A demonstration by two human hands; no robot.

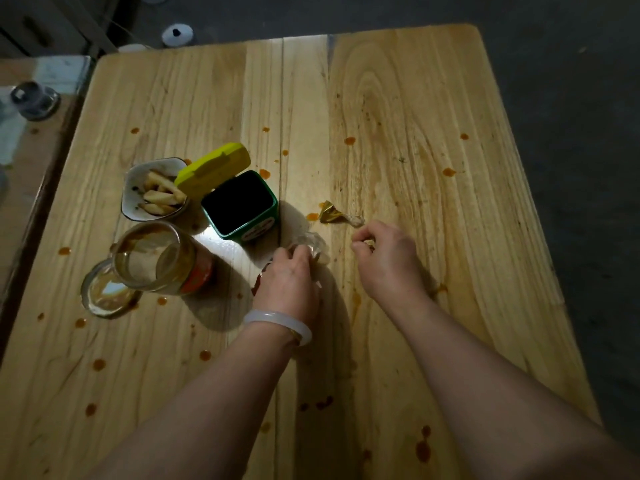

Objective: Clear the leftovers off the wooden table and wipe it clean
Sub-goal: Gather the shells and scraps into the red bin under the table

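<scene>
The gold wrapper (331,214) lies on the table (415,133) just past the right hand (386,258), a bit to its left. Its long side points back at the fingers. That hand is curled, pinching a tiny scrap (369,242). The left hand (289,282) is farther off, gripping crumpled clear plastic (313,244).

A second tabletop with a reflective glass surface (52,76) stands on my left. A dark round container with a shiny rim (34,100) stands on it, near its far end. Ahead of me, a white round object with a dark centre (177,33) lies on the grey floor (571,133). Dark furniture (38,26) fills my upper-left view; its detail cannot be made out.
</scene>
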